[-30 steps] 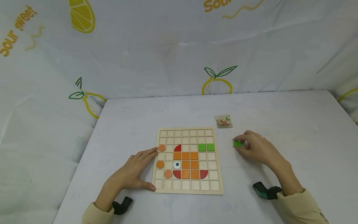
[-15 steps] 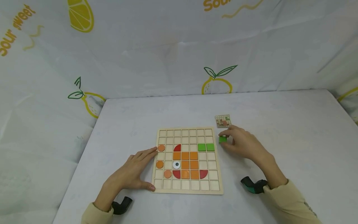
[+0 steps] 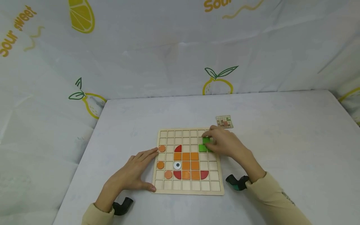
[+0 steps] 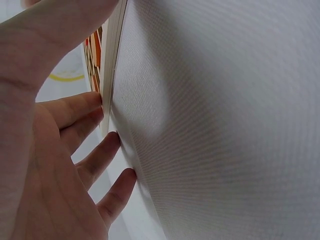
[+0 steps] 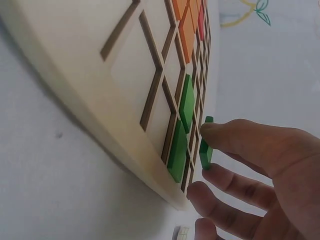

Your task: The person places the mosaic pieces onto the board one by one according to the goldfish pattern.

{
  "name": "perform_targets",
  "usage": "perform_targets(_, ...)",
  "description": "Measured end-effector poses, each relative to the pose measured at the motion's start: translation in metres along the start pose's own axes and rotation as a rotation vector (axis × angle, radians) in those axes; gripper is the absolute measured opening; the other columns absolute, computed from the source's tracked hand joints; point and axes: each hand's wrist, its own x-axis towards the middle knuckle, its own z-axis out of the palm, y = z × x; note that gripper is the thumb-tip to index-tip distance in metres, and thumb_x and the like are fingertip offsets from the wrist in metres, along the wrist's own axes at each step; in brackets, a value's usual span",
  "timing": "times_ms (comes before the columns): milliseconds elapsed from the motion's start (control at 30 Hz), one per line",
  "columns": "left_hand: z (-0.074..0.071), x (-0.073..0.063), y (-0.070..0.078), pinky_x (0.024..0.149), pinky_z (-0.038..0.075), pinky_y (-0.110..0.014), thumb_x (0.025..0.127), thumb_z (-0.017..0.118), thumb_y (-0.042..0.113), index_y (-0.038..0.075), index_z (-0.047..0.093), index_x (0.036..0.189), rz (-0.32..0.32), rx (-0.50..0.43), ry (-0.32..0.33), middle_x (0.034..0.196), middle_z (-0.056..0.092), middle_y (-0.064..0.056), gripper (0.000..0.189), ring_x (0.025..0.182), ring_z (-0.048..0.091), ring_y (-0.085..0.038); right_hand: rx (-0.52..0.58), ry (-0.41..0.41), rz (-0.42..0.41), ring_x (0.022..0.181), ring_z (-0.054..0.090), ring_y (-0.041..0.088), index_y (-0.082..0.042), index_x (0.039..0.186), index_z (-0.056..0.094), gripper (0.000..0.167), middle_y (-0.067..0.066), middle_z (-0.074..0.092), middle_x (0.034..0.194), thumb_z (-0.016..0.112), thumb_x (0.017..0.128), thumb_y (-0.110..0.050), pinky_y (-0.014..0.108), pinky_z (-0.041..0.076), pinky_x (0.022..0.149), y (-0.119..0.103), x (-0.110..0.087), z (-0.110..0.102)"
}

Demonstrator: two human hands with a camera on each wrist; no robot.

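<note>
A wooden grid board (image 3: 182,186) lies on the table. In its cells are orange square tiles (image 3: 186,165), red quarter-round tiles (image 3: 205,174), orange discs (image 3: 160,165) and a white eye disc (image 3: 177,165). My right hand (image 3: 225,141) pinches a green square tile (image 5: 206,145) between thumb and finger, close over the board's upper right. Two more green squares (image 5: 186,104) sit in cells just beneath it, one partly covered by the hand in the head view. My left hand (image 3: 135,172) spreads along the board's left side, with thumb and fingertips right at its edge.
A small pattern card (image 3: 224,121) lies behind the board, just past the right hand. Black curved wrist pieces (image 3: 122,206) stick out at both wrists. A white cloth with lemon prints (image 3: 168,56) hangs at the table's back edge.
My right hand has moved left with the green tile, from the bare table beside the board to over its upper right cells. The left hand has stayed in place.
</note>
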Motion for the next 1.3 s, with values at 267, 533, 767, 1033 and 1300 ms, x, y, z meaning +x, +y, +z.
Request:
perform_targets(267, 0.001, 0.000, -0.001, 0.105, 0.043, -0.059, 0.061, 0.091, 0.061, 0.013, 0.036, 0.158, -0.006, -0.006, -0.002, 0.169, 0.031, -0.003, 0.122, 0.147, 0.040, -0.032, -0.002, -0.013, 0.006, 0.079, 0.054, 0.017, -0.010, 0.116, 0.077, 0.027, 0.007, 0.069, 0.105, 0.075, 0.089, -0.014, 0.029, 0.044, 0.064, -0.003, 0.008, 0.004)
perform_targets(533, 0.000, 0.001, -0.001, 0.105, 0.043, -0.058, 0.061, 0.091, 0.062, 0.014, 0.036, 0.158, -0.008, -0.010, -0.002, 0.169, 0.030, -0.002, 0.122, 0.147, 0.040, -0.031, -0.008, -0.031, 0.019, 0.077, 0.051, 0.016, -0.009, 0.119, 0.076, 0.029, 0.007, 0.068, 0.104, 0.073, 0.090, -0.015, 0.027, 0.040, 0.061, -0.002, 0.014, 0.008)
perform_targets(767, 0.001, 0.001, -0.002, 0.105, 0.043, -0.059, 0.060, 0.091, 0.062, 0.014, 0.037, 0.158, -0.010, -0.012, 0.002, 0.169, 0.031, -0.002, 0.122, 0.147, 0.040, -0.031, 0.001, -0.031, 0.020, 0.076, 0.050, 0.016, -0.009, 0.119, 0.076, 0.029, 0.007, 0.067, 0.103, 0.072, 0.090, -0.014, 0.027, 0.039, 0.061, -0.001, 0.015, 0.009)
perform_targets(1033, 0.001, 0.001, -0.001, 0.106, 0.042, -0.060, 0.060, 0.092, 0.061, 0.014, 0.037, 0.158, -0.014, -0.014, 0.000, 0.169, 0.031, -0.002, 0.122, 0.148, 0.039, -0.031, 0.007, -0.030, 0.014, 0.075, 0.050, 0.016, -0.008, 0.119, 0.076, 0.030, 0.007, 0.067, 0.103, 0.072, 0.090, -0.014, 0.027, 0.039, 0.061, -0.002, 0.014, 0.009)
perform_targets(1300, 0.001, 0.001, -0.001, 0.106, 0.042, -0.060, 0.060, 0.092, 0.061, 0.014, 0.037, 0.158, -0.014, -0.015, 0.003, 0.169, 0.030, -0.002, 0.122, 0.147, 0.039, -0.031, 0.014, -0.038, 0.008, 0.075, 0.050, 0.015, -0.009, 0.120, 0.076, 0.030, 0.008, 0.068, 0.104, 0.072, 0.090, -0.013, 0.027, 0.039, 0.061, -0.002, 0.015, 0.009)
